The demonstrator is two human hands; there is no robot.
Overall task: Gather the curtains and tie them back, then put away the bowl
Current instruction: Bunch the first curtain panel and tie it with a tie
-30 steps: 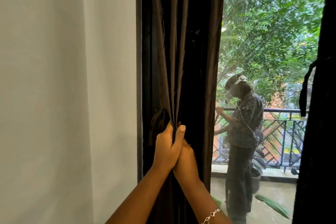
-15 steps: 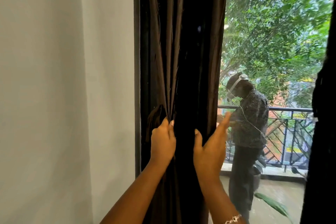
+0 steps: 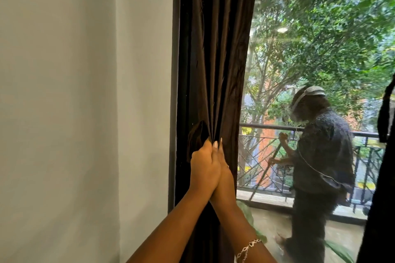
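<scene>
At centre frame, the curtain [image 3: 218, 60] is held bunched by the left grip [image 3: 204, 168] — the right grip [image 3: 225, 179], spread wide a moment ago, is closed on it again. Tying is judged next; bowl unseen.

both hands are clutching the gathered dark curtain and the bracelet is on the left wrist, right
Not quite. The bracelet is on the right wrist, not the left, as the head view shows. The rest holds: the left hand and the right hand both clutch the gathered dark curtain.
</scene>
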